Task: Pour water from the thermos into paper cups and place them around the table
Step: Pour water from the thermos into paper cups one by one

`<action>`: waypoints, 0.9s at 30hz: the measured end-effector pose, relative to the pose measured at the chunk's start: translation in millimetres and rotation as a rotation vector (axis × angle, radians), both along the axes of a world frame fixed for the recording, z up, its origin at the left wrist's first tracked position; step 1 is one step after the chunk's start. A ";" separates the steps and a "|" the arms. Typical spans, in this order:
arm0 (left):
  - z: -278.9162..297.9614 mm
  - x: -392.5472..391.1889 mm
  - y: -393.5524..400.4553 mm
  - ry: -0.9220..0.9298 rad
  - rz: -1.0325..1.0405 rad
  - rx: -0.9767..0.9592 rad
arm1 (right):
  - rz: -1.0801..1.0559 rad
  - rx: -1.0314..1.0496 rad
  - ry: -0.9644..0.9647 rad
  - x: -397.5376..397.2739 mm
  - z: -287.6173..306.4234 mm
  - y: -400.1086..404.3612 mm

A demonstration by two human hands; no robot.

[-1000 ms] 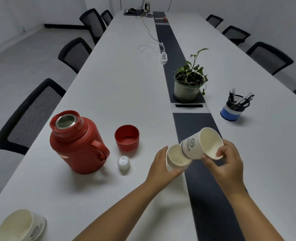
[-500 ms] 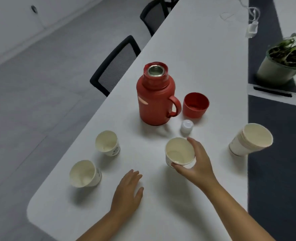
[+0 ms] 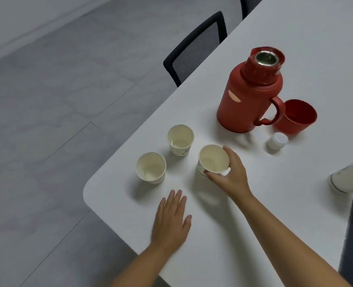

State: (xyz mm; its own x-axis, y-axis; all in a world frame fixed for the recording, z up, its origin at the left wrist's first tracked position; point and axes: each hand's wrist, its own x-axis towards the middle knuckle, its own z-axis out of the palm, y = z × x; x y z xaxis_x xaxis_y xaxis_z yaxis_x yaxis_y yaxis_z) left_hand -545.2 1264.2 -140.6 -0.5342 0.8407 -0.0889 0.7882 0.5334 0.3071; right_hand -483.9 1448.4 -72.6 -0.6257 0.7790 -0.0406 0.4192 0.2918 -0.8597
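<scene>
Three paper cups [image 3: 180,140] stand near the table [image 3: 275,204] corner; the right hand [image 3: 229,172] grasps the rightmost cup [image 3: 212,160], the left hand [image 3: 171,220] lies flat, grip released. Far right stand the red thermos [image 3: 248,94], red lid cup [image 3: 295,116] and white stopper [image 3: 277,140].

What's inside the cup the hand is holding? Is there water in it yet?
The paper cup that the right hand grips looks empty: only its pale inner wall and bottom show. Clear water would be hard to spot. The red thermos stands open behind it.

A stack of paper cups [image 3: 351,179] lies cut off by the right edge. The chair [image 3: 196,48] shows only its backrest behind the surface [image 3: 275,214]. Cup logos are too blurred to read.
</scene>
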 end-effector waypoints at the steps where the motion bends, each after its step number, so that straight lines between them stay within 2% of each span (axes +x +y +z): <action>1: -0.7 0.2 -0.5 0.006 0.008 0.003 | 0.004 0.005 -0.006 -1.8 -1.8 -1.7; 7: -2.7 0.1 -3.2 0.077 -0.036 0.053 | 0.011 0.009 -0.049 -7.1 -5.0 -4.2; 12: 26.6 -6.2 7.6 -0.018 -0.063 0.345 | 0.043 -0.115 -0.011 16.3 -6.0 -9.4; 18: 88.7 -38.2 65.9 -0.203 -0.137 0.630 | -0.208 0.033 0.123 48.9 12.2 9.0; 23: 126.8 -72.1 141.2 -0.333 -0.146 0.580 | -0.421 0.107 0.151 38.5 44.4 56.0; 27: 142.5 -100.4 205.6 -0.532 -0.126 0.369 | -0.447 0.034 0.132 14.7 57.1 96.0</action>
State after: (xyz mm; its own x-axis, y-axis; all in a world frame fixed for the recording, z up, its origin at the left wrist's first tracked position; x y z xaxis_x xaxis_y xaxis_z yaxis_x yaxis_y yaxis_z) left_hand -645.5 1469.8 1.9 -0.3920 0.9199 -0.0075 0.5277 0.2316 0.8173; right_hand -469.2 1544.4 -15.5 -0.2260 0.9730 0.0468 0.3979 0.1360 -0.9073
